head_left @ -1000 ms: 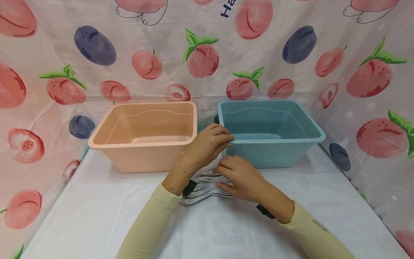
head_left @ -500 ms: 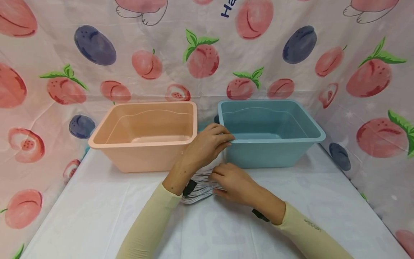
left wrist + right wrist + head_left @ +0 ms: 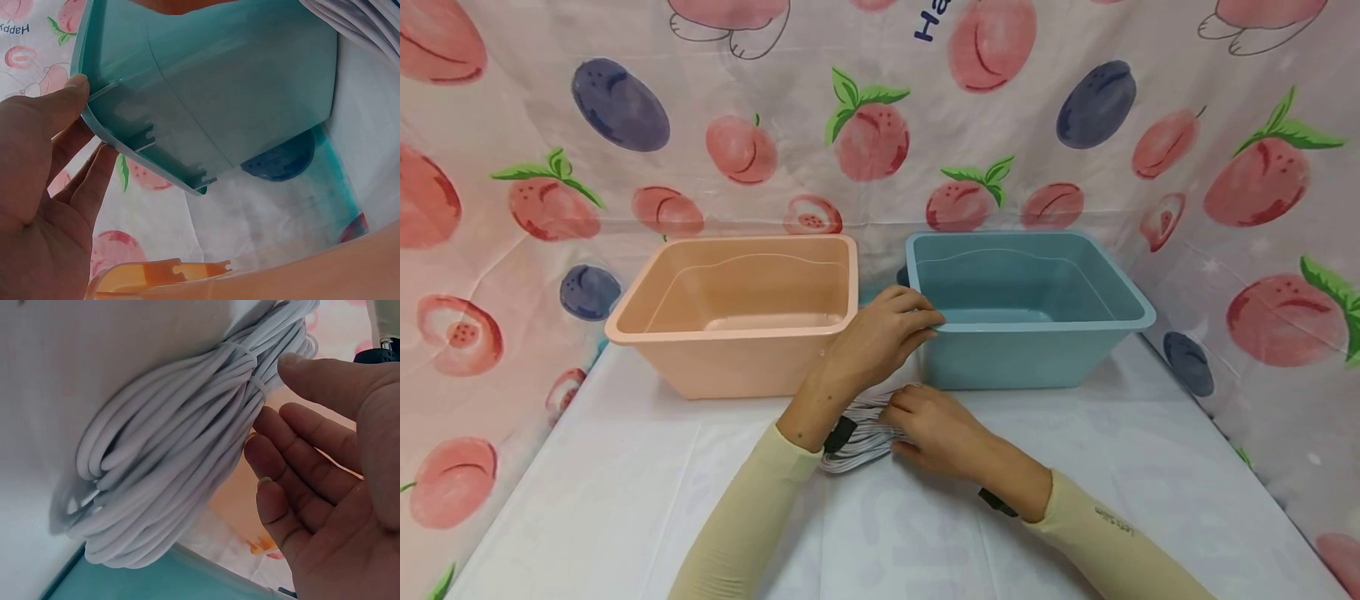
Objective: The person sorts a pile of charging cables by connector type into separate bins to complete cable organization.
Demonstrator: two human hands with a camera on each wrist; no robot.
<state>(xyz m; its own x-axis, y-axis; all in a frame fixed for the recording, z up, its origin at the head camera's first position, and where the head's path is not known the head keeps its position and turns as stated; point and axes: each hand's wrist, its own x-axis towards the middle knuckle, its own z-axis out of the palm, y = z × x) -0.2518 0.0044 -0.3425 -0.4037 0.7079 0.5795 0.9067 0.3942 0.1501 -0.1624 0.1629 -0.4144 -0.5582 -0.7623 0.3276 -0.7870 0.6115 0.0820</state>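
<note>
A long bundle of white cable (image 3: 859, 442), tied at its middle, lies on the table in front of two tubs. My right hand (image 3: 936, 429) is over the right part of this bundle and hides it in the head view. In the right wrist view, the right thumb (image 3: 306, 372) reaches the tied middle, and the fingertips are right at the bundle's edge, fingers loosely bent. With my left hand (image 3: 887, 333) I pinch the near left corner of the blue tub's (image 3: 1000, 358) rim, thumb outside. The left forearm passes over the left end of the cable bundle.
A peach-coloured tub (image 3: 737, 367) stands to the left of the blue one, with a narrow gap between them. Both stand near the back of the white-covered table (image 3: 647, 500). A fruit-printed cloth (image 3: 865, 50) hangs behind and along the sides.
My right hand has moved left and slightly toward me, over the cable bundle, covering more of it. The left hand and both tubs have kept their places.
</note>
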